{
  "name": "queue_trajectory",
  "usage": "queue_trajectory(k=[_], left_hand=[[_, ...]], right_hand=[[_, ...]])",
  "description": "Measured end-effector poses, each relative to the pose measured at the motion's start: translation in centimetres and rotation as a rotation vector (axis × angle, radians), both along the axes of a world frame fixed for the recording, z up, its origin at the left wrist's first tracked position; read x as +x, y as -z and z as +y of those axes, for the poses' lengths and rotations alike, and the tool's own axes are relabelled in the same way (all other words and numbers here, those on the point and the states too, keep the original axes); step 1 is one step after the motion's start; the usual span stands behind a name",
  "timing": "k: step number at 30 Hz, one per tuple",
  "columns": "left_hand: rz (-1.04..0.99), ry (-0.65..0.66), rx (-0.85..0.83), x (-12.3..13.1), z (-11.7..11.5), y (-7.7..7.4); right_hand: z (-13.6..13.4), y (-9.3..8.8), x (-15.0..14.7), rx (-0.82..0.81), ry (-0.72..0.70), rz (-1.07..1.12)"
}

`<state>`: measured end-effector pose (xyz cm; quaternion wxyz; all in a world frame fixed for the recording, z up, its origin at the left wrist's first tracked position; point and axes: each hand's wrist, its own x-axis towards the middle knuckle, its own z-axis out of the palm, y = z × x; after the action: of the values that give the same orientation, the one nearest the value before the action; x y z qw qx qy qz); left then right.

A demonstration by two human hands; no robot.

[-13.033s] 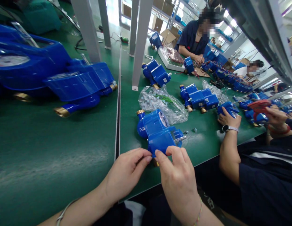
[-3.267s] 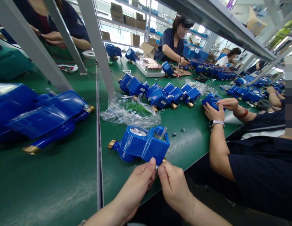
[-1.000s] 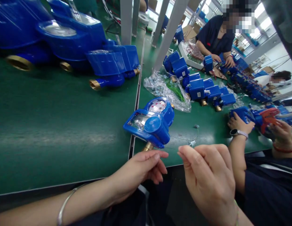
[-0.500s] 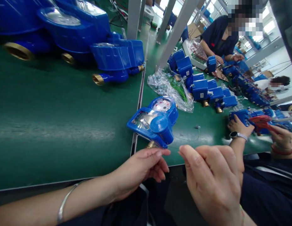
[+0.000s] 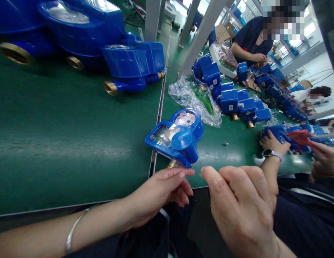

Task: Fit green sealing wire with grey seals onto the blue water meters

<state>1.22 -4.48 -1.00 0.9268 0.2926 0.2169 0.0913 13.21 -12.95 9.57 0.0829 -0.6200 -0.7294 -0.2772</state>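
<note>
A blue water meter (image 5: 187, 138) with a round dial and a clear-windowed box lies across the seam of the green table. My left hand (image 5: 169, 188) is just below its brass fitting (image 5: 172, 164), thumb pressed on the index finger; whatever it pinches is too small to make out. To the right, my right hand (image 5: 240, 204) is closed with thumb and forefinger together, its fingertips a short gap from my left fingertips. What lies in that pinch is hidden. A thin wire with a small seal (image 5: 225, 144) rests on the table right of the meter.
Larger blue meters (image 5: 131, 64) stand at the upper left. A clear plastic bag (image 5: 195, 100) of green wires and small parts lies behind, beside several blue meters (image 5: 231, 100). A co-worker's hand (image 5: 274, 143) and red tool (image 5: 300, 138) are at right. A metal post (image 5: 201, 39) rises behind.
My right hand has shifted slightly left, closer to my left hand. My left hand and the meter are almost unmoved. The co-worker across has brought their hands together.
</note>
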Motion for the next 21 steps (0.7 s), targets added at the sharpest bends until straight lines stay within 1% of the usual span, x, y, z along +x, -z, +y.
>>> queue_trajectory(k=[4,9,18,21], left_hand=[[0.022,-0.006,-0.019,0.04,-0.02,-0.06],[0.037,0.001,-0.004,0.09,-0.14,-0.11],[0.024,0.006,-0.014,0.15,-0.04,-0.01],[0.003,0.005,-0.01,0.12,-0.08,0.13]], right_hand=[[-0.06,-0.08,0.19,0.006,0.001,-0.008],[-0.21,-0.03,0.21,-0.003,0.017,0.004],[-0.29,-0.1,0.07,-0.014,0.005,-0.013],[-0.03,0.0,-0.22,-0.056,-0.001,-0.005]])
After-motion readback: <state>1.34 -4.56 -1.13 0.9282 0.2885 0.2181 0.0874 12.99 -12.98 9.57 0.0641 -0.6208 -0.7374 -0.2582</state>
